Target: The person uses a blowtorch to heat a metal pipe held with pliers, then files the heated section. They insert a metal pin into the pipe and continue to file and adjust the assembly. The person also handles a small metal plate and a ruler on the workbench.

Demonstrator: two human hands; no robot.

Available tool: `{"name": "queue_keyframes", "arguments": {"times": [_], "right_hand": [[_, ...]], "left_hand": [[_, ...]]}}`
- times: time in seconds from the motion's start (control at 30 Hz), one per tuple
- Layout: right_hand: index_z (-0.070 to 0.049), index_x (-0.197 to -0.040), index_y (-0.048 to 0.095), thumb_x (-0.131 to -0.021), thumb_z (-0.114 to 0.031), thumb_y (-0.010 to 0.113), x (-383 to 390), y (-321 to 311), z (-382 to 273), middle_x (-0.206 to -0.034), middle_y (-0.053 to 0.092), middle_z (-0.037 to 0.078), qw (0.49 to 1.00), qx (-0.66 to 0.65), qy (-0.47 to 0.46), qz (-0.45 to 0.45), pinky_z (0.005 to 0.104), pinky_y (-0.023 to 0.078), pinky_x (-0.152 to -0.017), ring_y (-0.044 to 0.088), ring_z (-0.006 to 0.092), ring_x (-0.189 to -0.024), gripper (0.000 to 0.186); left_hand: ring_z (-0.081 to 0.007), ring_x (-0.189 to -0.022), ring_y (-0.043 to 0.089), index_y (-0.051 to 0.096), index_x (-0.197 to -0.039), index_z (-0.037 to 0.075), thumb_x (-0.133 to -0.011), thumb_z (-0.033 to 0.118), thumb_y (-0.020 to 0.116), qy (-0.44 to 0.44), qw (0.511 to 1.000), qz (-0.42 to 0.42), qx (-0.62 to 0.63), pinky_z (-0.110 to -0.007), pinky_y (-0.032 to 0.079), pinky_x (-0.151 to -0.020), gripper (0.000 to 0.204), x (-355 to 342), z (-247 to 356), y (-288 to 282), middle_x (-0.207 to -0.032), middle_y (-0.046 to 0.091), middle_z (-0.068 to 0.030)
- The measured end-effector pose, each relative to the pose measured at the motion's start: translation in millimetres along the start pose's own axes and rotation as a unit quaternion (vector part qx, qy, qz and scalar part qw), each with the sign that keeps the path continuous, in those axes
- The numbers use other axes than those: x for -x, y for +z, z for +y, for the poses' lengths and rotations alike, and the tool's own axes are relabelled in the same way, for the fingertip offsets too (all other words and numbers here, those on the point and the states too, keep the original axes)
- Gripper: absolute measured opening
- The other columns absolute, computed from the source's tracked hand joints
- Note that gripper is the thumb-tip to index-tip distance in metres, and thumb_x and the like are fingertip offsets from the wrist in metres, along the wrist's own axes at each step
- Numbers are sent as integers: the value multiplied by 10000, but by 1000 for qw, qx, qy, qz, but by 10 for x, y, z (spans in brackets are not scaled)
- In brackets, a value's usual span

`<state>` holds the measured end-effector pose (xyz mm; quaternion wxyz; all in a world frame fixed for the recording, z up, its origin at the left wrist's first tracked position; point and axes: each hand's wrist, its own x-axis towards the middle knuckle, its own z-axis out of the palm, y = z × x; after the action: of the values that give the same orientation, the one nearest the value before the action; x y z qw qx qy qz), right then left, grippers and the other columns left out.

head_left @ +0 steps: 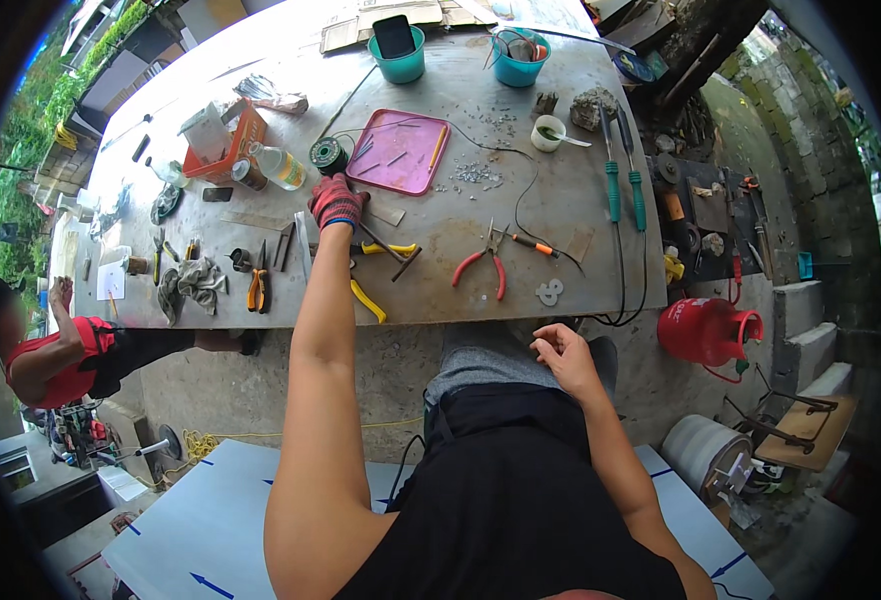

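Note:
My left hand (339, 203), in a red and grey work glove, reaches across the metal table and closes on a spool of wire (329, 155). The glove covers the spool's near side. Just right of the spool lies a pink tray (398, 152) with short grey rods on it. My bare right hand (566, 358) is in front of the table edge, above my lap; its fingers are loosely bent and apart, holding nothing. Red-handled pliers (481, 262) lie open on the table, beside an orange and black pen-like tool (533, 243). Yellow-handled pliers (389, 248) rest by my left forearm.
Two soldering irons (624, 185) with green grips lie along the right side. Behind are two teal bowls (398, 66), a white cup (548, 133) and an orange basket (249, 137). A red gas cylinder (703, 331) stands right of the table. Another person (61, 345) is at the left.

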<state>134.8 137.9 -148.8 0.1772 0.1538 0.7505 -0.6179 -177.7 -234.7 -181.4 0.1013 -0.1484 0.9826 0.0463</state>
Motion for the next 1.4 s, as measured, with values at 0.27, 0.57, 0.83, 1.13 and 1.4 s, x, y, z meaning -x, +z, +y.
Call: {"name": "queue_keyframes", "arguments": {"times": [0.27, 0.57, 0.83, 1.13, 1.4], "right_hand": [[27, -1092, 640, -958, -124, 630, 22, -56, 51, -936, 719, 79, 1000, 7, -5, 10, 272, 547, -744, 674, 125, -822, 202], [20, -1087, 644, -954, -124, 632, 22, -60, 15, -914, 717, 73, 999, 12, -23, 22, 271, 548, -734, 670, 115, -797, 197], [10, -1094, 642, -962, -89, 622, 82, -34, -165, -919, 706, 61, 998, -4, -51, 35, 252, 546, -724, 656, 92, -801, 166], [23, -1123, 625, -988, -161, 638, 117, -64, -803, -954, 694, 63, 987, -90, -123, 49, 257, 532, -757, 652, 103, -858, 228], [-18, -1093, 632, -979, -269, 672, 273, -77, -921, -926, 697, 52, 968, -200, -143, 50, 232, 493, -693, 608, 85, -753, 279]], "left_hand": [[-368, -1299, 507, 584, -1290, 96, -758, 454, 806, 0, 999, -46, -17, -478, 446, -1058, 679, 2, 108, -200, -1409, 510, -183], [-386, -1001, 678, 711, -1058, 92, -883, 232, 602, 120, 993, -10, 0, -457, 548, -858, 249, -268, -92, 123, -1049, 704, -196], [-297, -886, 701, 683, -1155, 36, -988, 99, 528, 125, 893, 310, 303, -401, 554, -776, 237, -53, -552, -64, -1051, 720, -161], [-130, -783, 667, 628, -1252, -2, -1000, 96, 582, 79, 677, -53, 730, -270, 555, -732, 273, 2235, 462, -693, -936, 672, -57], [-146, -839, 666, 604, -1260, -23, -993, 74, 575, 85, 633, -208, 741, -290, 557, -789, 285, 3227, 1107, -498, -1053, 672, -93]]}}
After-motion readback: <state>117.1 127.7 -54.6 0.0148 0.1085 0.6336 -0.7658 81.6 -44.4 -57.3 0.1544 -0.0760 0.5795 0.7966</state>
